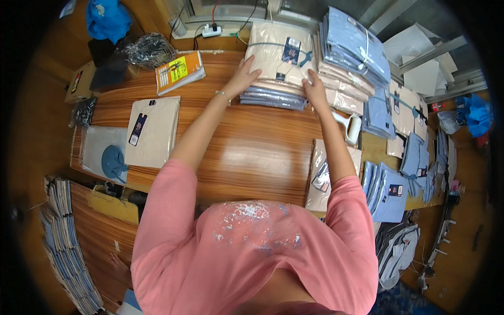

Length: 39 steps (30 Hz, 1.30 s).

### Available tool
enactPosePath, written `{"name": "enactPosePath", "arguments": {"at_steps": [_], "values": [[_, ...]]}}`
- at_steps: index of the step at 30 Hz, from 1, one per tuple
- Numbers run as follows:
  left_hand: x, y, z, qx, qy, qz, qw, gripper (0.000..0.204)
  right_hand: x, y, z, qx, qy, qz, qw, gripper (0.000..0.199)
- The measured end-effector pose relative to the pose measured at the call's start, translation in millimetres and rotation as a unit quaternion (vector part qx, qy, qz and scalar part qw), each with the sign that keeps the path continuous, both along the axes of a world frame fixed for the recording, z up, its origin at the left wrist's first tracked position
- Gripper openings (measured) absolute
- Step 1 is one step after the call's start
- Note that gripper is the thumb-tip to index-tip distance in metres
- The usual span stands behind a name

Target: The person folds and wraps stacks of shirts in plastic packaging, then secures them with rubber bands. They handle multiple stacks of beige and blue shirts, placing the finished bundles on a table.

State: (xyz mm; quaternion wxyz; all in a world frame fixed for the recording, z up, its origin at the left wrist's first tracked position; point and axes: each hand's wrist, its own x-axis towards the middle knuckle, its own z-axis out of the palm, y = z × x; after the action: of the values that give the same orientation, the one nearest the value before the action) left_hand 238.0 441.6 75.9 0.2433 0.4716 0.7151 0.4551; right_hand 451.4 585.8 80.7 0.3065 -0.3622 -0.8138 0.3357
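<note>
A stack of folded garments in clear bags [281,39] stands at the far side of the table, cream ones above light blue ones. A blue strip is tied across its top, and a dark tag lies there. Against the left side of the stack rests my left hand [243,77], fingers spread and thumb at the front edge. My right hand [315,92] lies along the right side with its fingers stretched out. Neither hand wraps around anything. A single bagged cream garment [152,134] with a dark tag lies on the table left of my left forearm.
Taller stacks of blue bagged garments [354,44] rise on the right. A white tape dispenser [353,127] sits near my right forearm. An orange booklet [180,72] and a blue round object [113,161] lie left. Another person's hand [119,262] shows at lower left.
</note>
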Motion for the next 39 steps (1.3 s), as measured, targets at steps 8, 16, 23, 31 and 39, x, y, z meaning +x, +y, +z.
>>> {"name": "enactPosePath", "arguments": {"at_steps": [8,16,23,31,39], "values": [[13,-18,9,0.096,-0.229,0.046,0.968,0.073,55,-26,14,0.043,-0.074,0.017,0.996,0.046],[43,-43,-17,0.138,-0.227,0.092,0.960,0.066,206,-110,-30,0.090,-0.077,-0.147,0.982,0.035],[36,-168,-39,0.138,0.027,0.190,0.972,0.064,294,-176,-63,0.150,-0.287,-0.148,0.935,0.045],[54,-280,-43,0.147,0.116,0.238,0.953,0.054,188,-260,-80,0.100,-0.328,-0.109,0.933,0.055],[159,-276,-63,-0.055,0.311,0.024,0.949,0.058,93,-312,-41,0.124,-0.226,0.097,0.961,0.049]]}}
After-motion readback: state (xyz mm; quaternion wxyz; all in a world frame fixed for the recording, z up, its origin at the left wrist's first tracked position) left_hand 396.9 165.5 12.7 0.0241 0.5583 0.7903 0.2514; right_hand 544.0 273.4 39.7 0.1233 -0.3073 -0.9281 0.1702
